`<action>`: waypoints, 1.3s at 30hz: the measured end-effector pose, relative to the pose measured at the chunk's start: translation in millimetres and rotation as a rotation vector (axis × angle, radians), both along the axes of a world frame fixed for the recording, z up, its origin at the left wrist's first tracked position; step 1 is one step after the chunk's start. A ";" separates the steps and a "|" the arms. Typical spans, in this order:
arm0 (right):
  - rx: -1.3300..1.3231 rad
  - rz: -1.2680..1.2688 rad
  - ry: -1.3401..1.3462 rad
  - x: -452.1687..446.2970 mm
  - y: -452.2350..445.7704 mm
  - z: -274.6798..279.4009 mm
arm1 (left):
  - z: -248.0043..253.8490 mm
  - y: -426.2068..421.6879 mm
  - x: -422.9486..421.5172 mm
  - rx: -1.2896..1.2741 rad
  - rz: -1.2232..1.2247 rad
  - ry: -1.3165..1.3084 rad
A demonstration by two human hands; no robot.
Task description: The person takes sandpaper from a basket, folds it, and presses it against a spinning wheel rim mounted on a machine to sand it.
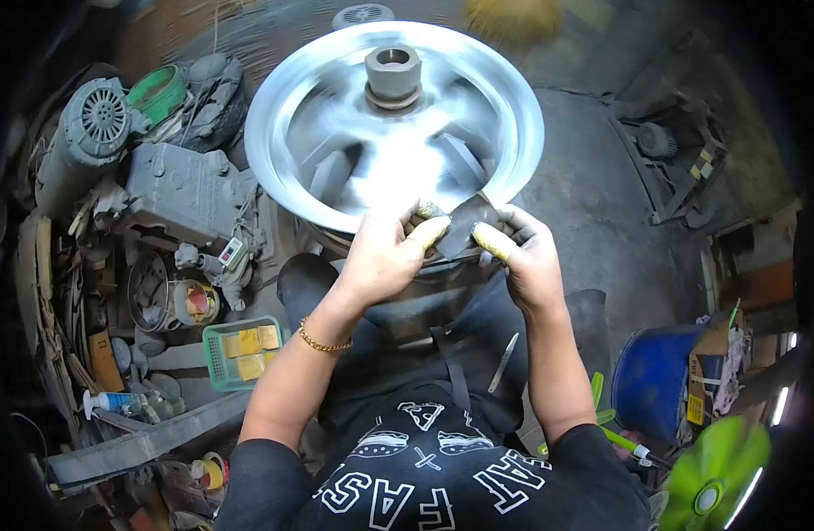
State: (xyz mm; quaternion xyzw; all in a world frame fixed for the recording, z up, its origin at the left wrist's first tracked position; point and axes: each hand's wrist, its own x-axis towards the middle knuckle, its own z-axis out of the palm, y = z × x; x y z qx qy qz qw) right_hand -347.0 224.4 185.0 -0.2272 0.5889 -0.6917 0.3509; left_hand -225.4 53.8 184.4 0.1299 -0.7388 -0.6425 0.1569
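We look down on a bright metal wheel [265, 133], its spokes blurred, with a large hexagonal nut [393, 75] standing at its hub. At the right part of the wheel's near edge lies a small dark sheet [472, 226], held between the two hands and overlapping the edge in our view; whether it touches the metal we cannot tell. The left hand [391, 250], with a gold bracelet [323, 341] at its wrist, has its fingers curled and nearly closed, the yellow-covered thumb pinching the sheet's left side. The right hand [532, 254] grips the opposite side likewise, its thumb, also yellow-covered, lying against the near face and its fingers bent behind. Below the hands, we note a slender blade [504, 363] resting on the dark clothing over the lap. To the left stands a green basket [214, 358], with yellow blocks [247, 343] mostly toward its right edge; beyond it sits a dusty ribbed motor [99, 119]. At the lower right we find a green fan [712, 491] beside a blue container [650, 380].
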 end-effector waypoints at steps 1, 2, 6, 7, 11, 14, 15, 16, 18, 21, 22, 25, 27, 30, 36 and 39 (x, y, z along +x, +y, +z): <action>-0.004 0.004 -0.004 1.5 -3.4 2.3 | 2.3 -3.4 2.8 -0.101 -0.014 -0.033; -0.036 0.004 0.081 3.0 -7.5 4.9 | 3.6 -6.8 5.1 -0.347 0.000 -0.016; -0.027 0.106 0.226 -7.3 -12.8 6.1 | 11.1 -13.9 8.5 -0.328 -0.061 -0.080; -0.006 0.114 0.250 -10.3 -14.7 7.2 | 9.2 -17.9 9.5 -0.036 -0.121 -0.034; 0.050 0.035 0.558 -12.6 -23.3 0.7 | 2.4 -24.3 3.5 0.174 -0.135 0.069; 0.092 -0.074 1.257 -11.0 -30.4 1.9 | -7.6 -25.7 -6.0 -0.749 0.070 0.137; 0.108 -0.043 1.335 -12.9 -30.4 -3.5 | -10.0 -26.7 -8.2 -0.749 0.070 0.138; 0.109 -0.045 1.335 -13.3 -29.7 -6.1 | -11.6 -27.4 -10.4 -0.789 0.024 0.165; 0.230 0.039 1.438 -13.3 -26.2 -10.9 | -12.0 -27.3 -11.5 -0.857 -0.062 0.187; 0.133 0.025 1.456 -8.7 -22.9 -29.3 | -11.0 -16.3 -9.0 -0.845 -0.085 0.229; 0.130 -0.002 1.471 -4.8 -21.9 -28.1 | -14.4 -16.4 -9.7 -0.837 -0.089 0.232; 0.135 -0.051 1.402 -2.4 -18.4 -36.2 | -22.4 -18.3 -11.4 -0.941 -0.174 0.085; 0.156 -0.063 1.396 -3.0 -17.6 -39.7 | -19.8 -14.3 -14.0 -1.043 -0.145 0.119; 0.101 -0.097 1.384 -1.9 -18.1 -43.0 | -27.9 -13.9 -13.4 -1.077 -0.130 0.175; 0.043 -0.139 1.348 1.4 -23.2 -51.9 | -33.2 -10.4 -8.1 -1.089 -0.079 0.222; 0.025 -0.140 1.345 4.7 -27.1 -54.0 | -29.8 -11.5 -2.4 -1.136 -0.087 0.203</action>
